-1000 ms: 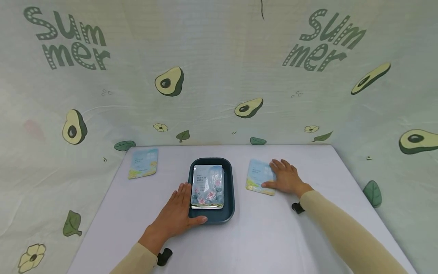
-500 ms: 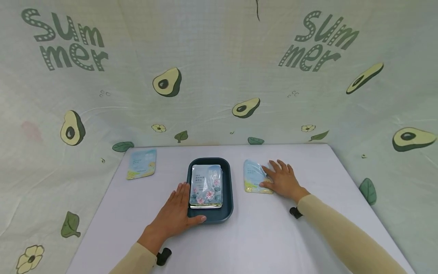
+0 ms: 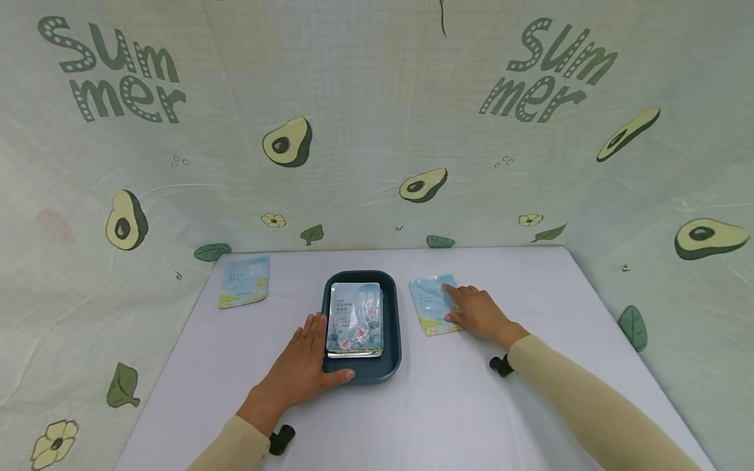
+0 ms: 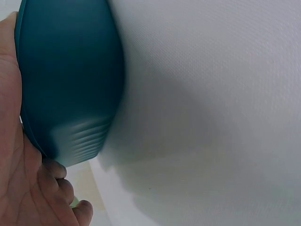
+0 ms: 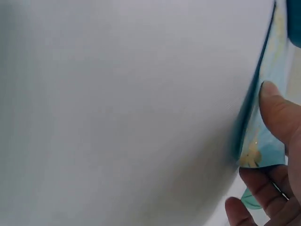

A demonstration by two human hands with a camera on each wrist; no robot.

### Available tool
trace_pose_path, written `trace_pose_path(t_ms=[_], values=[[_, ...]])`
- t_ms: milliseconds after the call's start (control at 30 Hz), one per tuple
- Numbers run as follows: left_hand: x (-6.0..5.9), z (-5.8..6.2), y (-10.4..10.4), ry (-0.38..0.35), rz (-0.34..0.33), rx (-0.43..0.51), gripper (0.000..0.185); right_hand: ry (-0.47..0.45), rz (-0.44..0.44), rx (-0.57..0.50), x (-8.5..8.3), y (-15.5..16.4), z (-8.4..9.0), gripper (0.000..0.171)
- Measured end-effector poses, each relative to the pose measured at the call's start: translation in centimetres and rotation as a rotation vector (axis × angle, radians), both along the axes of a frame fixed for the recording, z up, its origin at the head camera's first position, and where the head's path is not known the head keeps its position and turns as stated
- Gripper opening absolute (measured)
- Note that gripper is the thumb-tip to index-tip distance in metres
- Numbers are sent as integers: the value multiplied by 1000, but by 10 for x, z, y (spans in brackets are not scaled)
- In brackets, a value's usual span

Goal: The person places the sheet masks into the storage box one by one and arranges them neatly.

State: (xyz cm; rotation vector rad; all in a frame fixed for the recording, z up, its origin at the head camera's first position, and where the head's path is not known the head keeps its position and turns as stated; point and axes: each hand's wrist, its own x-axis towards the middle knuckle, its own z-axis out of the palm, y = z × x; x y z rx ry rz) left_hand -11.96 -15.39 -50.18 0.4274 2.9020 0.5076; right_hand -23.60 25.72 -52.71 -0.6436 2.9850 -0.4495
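A dark teal tray (image 3: 391, 332) sits mid-table and holds a stack of blue sachets (image 3: 355, 319) with pink flowers. My left hand (image 3: 302, 367) lies flat against the tray's left side, fingers straight, thumb along the front rim. In the left wrist view the palm (image 4: 16, 155) presses the tray wall (image 4: 66, 80). To the right of the tray, my right hand (image 3: 476, 314) pinches the right edge of a light blue sachet (image 3: 430, 302), which is skewed and partly raised. In the right wrist view the thumb (image 5: 281, 115) lies on the sachet (image 5: 268, 147), with fingers beneath it.
Another light blue sachet (image 3: 244, 281) lies flat at the far left of the white table (image 3: 448, 405). A cloth backdrop printed with avocados (image 3: 377, 131) walls in the back and both sides.
My right hand has slid its sachet leftward toward the tray, turned it, and closed its fingers on the edge. The left hand and the tray have stayed put.
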Motion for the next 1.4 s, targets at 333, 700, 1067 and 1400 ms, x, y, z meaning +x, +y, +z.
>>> trace_pose_path(t_ms=[333, 700, 1067, 1400], values=[[-2, 0, 1, -4, 0, -5, 130, -230, -183, -385, -12, -4, 14, 62], [-3, 1, 0, -12, 0, -5, 130, -310, -230, -528, -13, -2, 16, 65], [-4, -1, -2, -5, -4, 3, 131, -385, -265, -644, -11, -6, 16, 70], [-2, 0, -1, -22, -1, 15, 129, -389, -250, -752, -8, -7, 34, 73]])
